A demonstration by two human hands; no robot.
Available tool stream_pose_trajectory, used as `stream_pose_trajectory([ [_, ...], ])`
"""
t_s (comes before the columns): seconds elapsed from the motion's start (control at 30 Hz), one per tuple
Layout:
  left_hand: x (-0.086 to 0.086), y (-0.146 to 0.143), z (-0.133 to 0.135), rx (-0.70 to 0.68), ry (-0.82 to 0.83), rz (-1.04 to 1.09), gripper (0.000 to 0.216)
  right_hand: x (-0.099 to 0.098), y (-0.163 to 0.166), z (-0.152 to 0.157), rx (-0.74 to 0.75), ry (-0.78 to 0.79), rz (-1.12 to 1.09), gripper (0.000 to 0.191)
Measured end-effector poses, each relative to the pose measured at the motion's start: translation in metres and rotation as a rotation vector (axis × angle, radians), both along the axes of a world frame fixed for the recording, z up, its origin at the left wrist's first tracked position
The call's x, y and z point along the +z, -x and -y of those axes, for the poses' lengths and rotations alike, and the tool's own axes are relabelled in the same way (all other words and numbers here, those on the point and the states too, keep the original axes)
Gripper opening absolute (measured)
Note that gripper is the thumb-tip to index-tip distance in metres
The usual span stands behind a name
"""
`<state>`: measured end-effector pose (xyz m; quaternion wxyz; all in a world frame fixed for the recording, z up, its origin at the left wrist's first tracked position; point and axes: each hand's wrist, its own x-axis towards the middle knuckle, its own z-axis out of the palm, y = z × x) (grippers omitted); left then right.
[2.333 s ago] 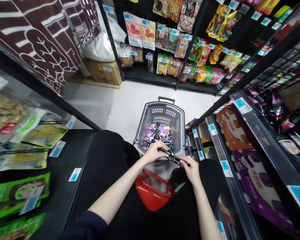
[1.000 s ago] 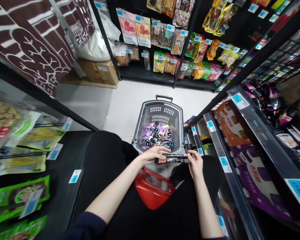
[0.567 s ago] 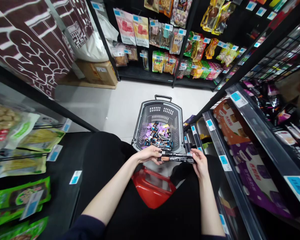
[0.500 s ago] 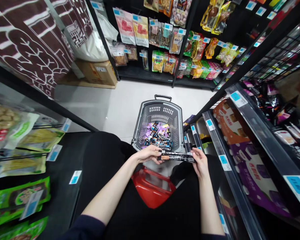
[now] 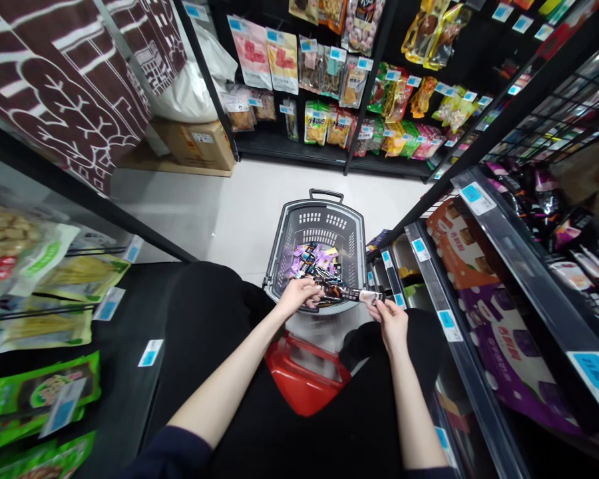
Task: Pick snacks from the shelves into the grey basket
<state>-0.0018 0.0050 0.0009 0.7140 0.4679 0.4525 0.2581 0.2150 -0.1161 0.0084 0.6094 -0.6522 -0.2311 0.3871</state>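
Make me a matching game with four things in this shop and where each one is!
Things:
1. stick packet
2. grey basket
3. cardboard box
4. red basket

Places:
A. on the floor by the white sack
B. held between both hands
C. under the grey basket
D. on the red basket, full of small packets

Pairs: 1-B, 2-D, 3-A, 4-C

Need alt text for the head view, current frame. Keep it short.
Two bare hands, left hand and right hand, hold a dark snack stick by its ends over a grey basket of small wrapped snacks on a shop aisle floor. Shelves of packaged snacks line both sides and the far wall.
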Motion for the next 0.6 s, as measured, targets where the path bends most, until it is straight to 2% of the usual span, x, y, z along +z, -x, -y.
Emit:
stream_pose_trajectory([
  [0.07,0.002,0.002,-0.001,0.015,-0.111,-0.135,0.027,-0.006,0.000,-0.003,-0.017,0.051,0.060,0.037],
  [0.2,0.008,0.005,-0.002,0.058,-0.318,-0.368,0.029,-0.011,-0.002,-0.004,0.045,0.111,0.118,0.033],
  [0.33,0.007,0.005,-0.006,0.031,-0.409,-0.544,0.028,-0.012,-0.003,-0.009,0.117,0.171,0.140,0.038],
  [0.53,-0.020,0.008,-0.014,-0.090,-0.434,-0.793,0.023,-0.029,0.002,-0.045,0.249,0.323,0.237,0.045],
  [0.6,-0.029,0.012,-0.013,-0.123,-0.405,-0.890,0.029,-0.034,0.009,-0.060,0.272,0.384,0.311,0.042],
])
